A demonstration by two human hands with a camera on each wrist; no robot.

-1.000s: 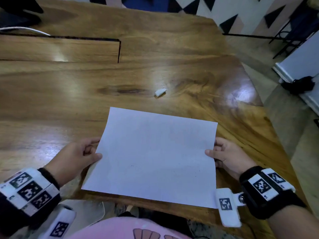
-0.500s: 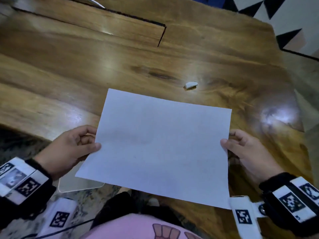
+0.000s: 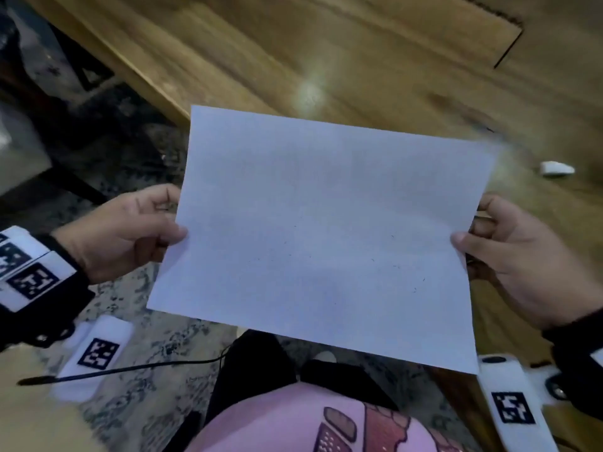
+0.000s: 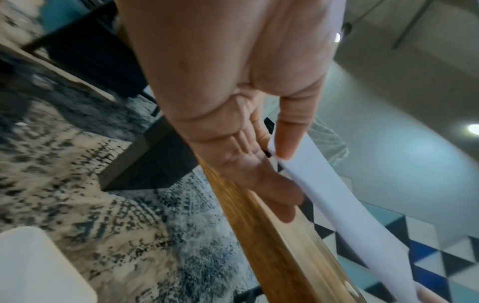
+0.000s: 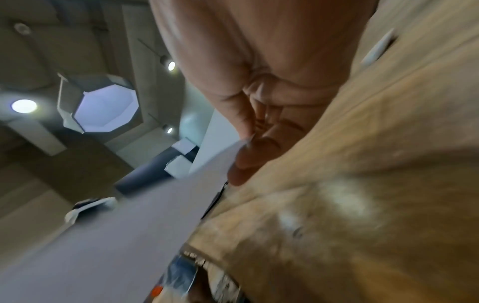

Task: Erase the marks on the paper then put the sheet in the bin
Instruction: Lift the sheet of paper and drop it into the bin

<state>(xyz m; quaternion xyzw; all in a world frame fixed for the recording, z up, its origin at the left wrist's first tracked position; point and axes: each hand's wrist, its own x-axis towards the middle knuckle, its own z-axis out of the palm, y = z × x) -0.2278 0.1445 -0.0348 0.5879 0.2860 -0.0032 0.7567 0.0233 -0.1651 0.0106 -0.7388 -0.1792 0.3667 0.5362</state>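
Note:
I hold the white sheet of paper (image 3: 326,230) in the air by its two short edges, over the table's near edge and my lap. My left hand (image 3: 173,223) pinches the left edge, thumb on top and fingers beneath; the left wrist view shows that pinch on the paper (image 4: 337,194). My right hand (image 3: 463,243) pinches the right edge the same way, seen close in the right wrist view, where the paper (image 5: 129,246) shows from below. Only a few tiny dark specks show on the sheet. The small white eraser (image 3: 554,168) lies on the wooden table (image 3: 359,60), just beyond the sheet's far right corner.
A pale box-like object (image 3: 19,151) stands on the floor at the far left, and another pale rounded shape (image 4: 33,266) shows low in the left wrist view; I cannot tell whether either is the bin. A patterned rug (image 3: 137,402) and a black cable (image 3: 130,370) lie below.
The sheet has come up off the table and swung left toward the table's edge, held by both hands. My view has turned left and down, so the eraser now sits at the right.

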